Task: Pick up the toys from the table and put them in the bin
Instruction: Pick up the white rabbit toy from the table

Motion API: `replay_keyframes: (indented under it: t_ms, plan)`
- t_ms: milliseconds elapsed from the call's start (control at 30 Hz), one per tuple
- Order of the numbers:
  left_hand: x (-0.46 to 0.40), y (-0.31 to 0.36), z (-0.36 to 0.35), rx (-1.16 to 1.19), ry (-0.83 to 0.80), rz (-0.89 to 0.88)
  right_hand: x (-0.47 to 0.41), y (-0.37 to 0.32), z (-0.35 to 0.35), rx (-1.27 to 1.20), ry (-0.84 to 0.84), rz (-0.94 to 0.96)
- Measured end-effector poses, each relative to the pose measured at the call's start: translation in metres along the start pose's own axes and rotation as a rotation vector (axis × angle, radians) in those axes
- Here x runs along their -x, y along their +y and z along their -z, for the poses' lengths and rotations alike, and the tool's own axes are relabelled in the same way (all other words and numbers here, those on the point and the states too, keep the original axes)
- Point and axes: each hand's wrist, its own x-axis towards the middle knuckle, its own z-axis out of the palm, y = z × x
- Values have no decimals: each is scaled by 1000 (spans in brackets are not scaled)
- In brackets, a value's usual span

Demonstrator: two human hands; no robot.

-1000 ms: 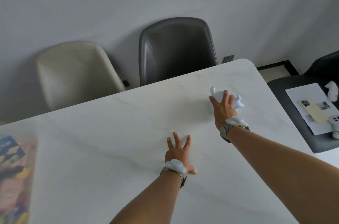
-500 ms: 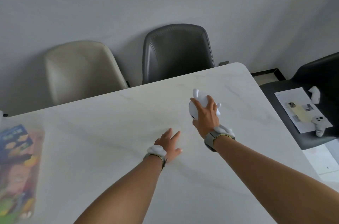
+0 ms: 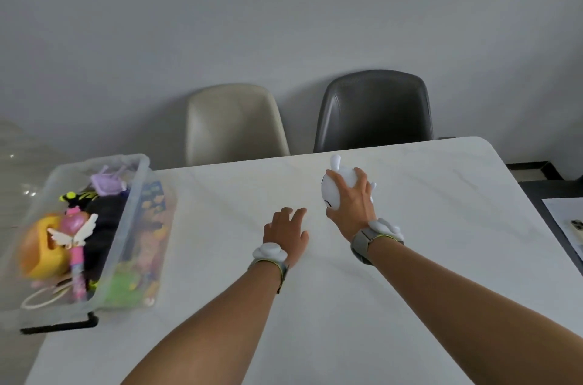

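Observation:
My right hand [image 3: 352,202] grips a white toy figure [image 3: 336,187] with a small horn on top, held just above the white marble table [image 3: 410,258] near its middle. To its left, my left hand [image 3: 285,231] rests on the tabletop with fingers loosely spread, holding nothing. A clear plastic bin [image 3: 129,227] stands at the table's left end. Inside lie several toys, among them a pink winged wand [image 3: 75,236], a yellow toy [image 3: 41,246] and a purple piece [image 3: 107,186].
A beige chair [image 3: 233,123] and a dark grey chair [image 3: 375,110] stand behind the far table edge, against a grey wall. At the right edge a dark seat [image 3: 542,205] holds paper and a phone [image 3: 577,228].
My right hand has lifted the white toy and carried it left toward the table's middle. The view has swung left, bringing the bin into sight. My left hand has drawn back slightly.

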Motion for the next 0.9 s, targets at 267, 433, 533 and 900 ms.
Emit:
replay_keyframes:
  t_ms: [267,433,533,900]
  plan:
    - [47,-93,57,-28,152,92,20,-110,-35,-33,5,132]
    - [70,-149,82,-83,243,170,31,-160,-53,-38,20,155]
    - [91,-187,93,-103,271,236,38,-195,-66,-56,18,166]
    - [155,-339,123,-157,196,266,67,-368,-135,-98,-3,437]
